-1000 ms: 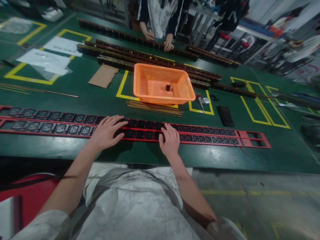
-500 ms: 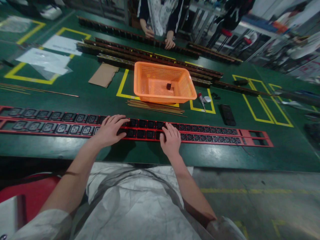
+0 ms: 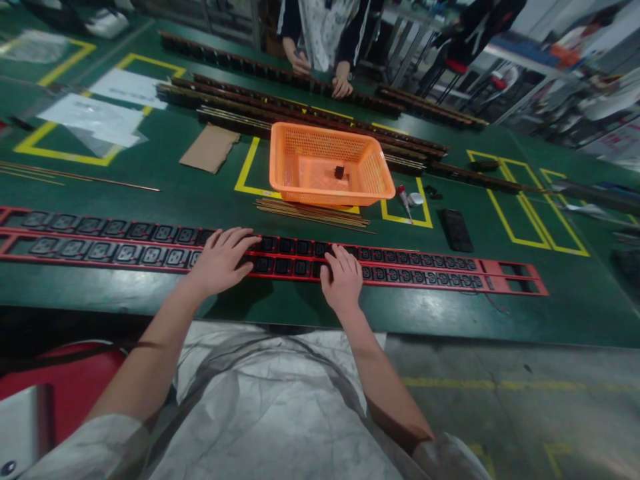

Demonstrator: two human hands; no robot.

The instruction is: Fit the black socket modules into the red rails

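Observation:
Two long red strips (image 3: 500,267) fitted with rows of black power sockets (image 3: 303,247) lie side by side along the front of the green table. My left hand (image 3: 223,260) rests over both strips left of their middle, palm down with fingers spread. Further right, my right hand (image 3: 343,277) lies on them too, its fingers extended across the sockets and its thumb apart. Neither hand has anything in its grasp. The sockets beneath the fingers are hidden. Larger sockets fill the left part, smaller ones the right.
Beyond the strips stands an orange basket (image 3: 333,198) with a small black block (image 3: 339,173) inside. Thin brass-coloured rods (image 3: 313,215) lie before it. A dark phone-like slab (image 3: 457,230) and a piece of cardboard (image 3: 210,148) flank it. Across the table, a person's hands (image 3: 342,81) rest near dark strips.
Both hands keep nearly the same place on the strips. The whole view has shifted very slightly; nothing is visibly taken up or let go.

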